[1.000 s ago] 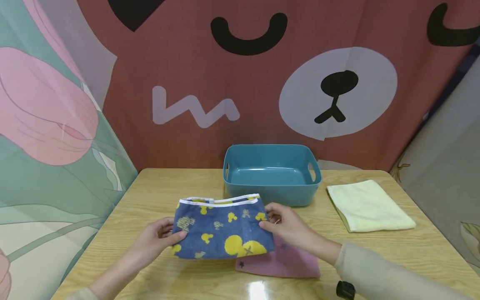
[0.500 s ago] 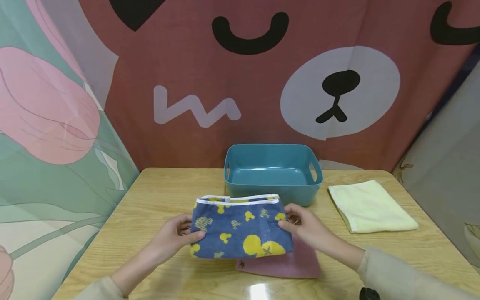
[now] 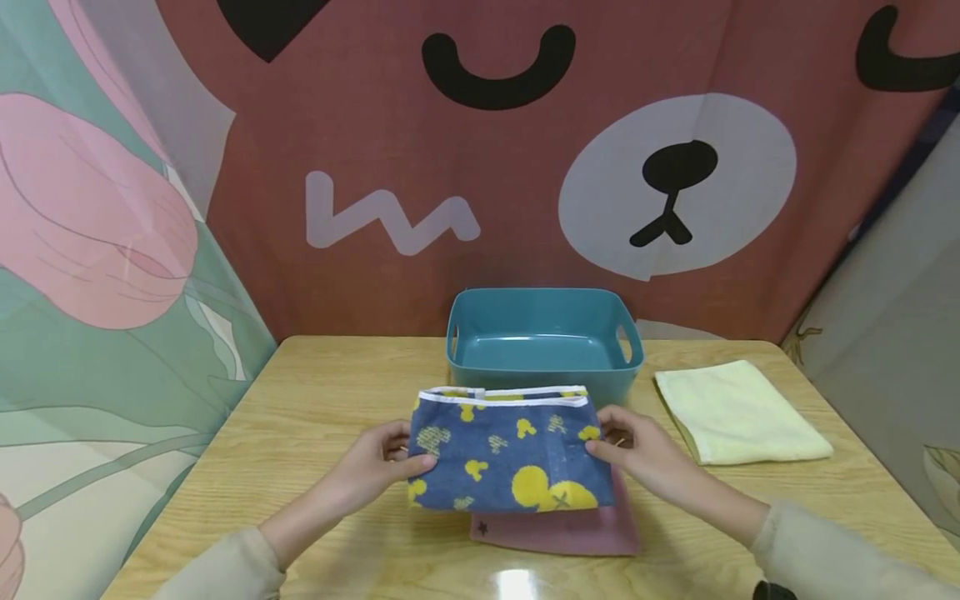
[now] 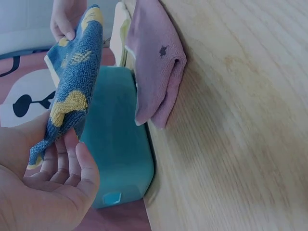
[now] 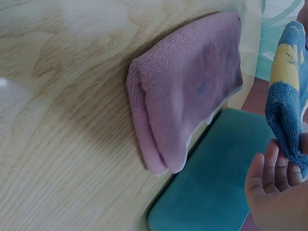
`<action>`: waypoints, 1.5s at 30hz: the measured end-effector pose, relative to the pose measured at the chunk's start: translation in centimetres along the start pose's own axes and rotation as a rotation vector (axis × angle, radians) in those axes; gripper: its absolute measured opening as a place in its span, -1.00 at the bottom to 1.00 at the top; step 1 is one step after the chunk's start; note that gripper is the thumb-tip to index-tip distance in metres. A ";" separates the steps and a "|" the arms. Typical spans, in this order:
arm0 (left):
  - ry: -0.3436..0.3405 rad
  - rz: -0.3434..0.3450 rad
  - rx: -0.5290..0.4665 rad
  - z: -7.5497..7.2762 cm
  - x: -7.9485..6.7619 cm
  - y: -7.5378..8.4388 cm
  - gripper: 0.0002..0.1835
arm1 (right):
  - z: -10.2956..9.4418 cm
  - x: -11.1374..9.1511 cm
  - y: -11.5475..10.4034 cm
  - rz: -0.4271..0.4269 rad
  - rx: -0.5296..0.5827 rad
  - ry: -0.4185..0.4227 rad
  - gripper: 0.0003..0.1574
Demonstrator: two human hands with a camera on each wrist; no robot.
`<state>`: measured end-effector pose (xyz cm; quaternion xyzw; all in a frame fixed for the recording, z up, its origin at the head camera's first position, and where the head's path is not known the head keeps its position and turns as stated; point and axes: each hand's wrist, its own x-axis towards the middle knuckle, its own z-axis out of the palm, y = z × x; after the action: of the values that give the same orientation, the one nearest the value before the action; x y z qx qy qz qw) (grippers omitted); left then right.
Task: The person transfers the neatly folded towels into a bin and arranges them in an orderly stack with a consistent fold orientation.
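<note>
A folded blue towel (image 3: 495, 450) with yellow mouse-head shapes and white edging is held up between both hands. My left hand (image 3: 375, 458) pinches its left end, thumb in front and fingers behind. At the right end my right hand (image 3: 645, 446) grips it the same way. Beneath it, partly covered in the head view, a folded pink towel (image 3: 558, 533) with a small dark star lies on the table. Both wrist views show the blue towel raised above the pink towel (image 4: 156, 57), its folded lower edge facing the cameras.
Behind the towels stands a teal plastic basket (image 3: 547, 367) with a handle hole in each end. A folded pale yellow towel (image 3: 742, 412) lies at the right of the wooden table (image 3: 360, 367). A printed bear curtain (image 3: 375, 275) hangs along the table's far edge.
Both hands have carried the blue towel to the right, from left of the pink towel to over it. The pink towel, yellow towel and basket stay in place.
</note>
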<state>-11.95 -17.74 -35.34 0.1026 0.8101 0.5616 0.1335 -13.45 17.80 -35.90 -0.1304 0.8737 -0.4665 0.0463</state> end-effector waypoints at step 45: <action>0.146 0.074 0.030 1.5 6.5 2.2 -0.63 | -5.6 1.9 0.1 -0.031 -0.164 0.121 -0.75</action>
<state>-17.59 -13.60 -34.41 0.0933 0.8217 0.5599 0.0518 -16.40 21.83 -32.81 -0.1186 0.9081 -0.4010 -0.0246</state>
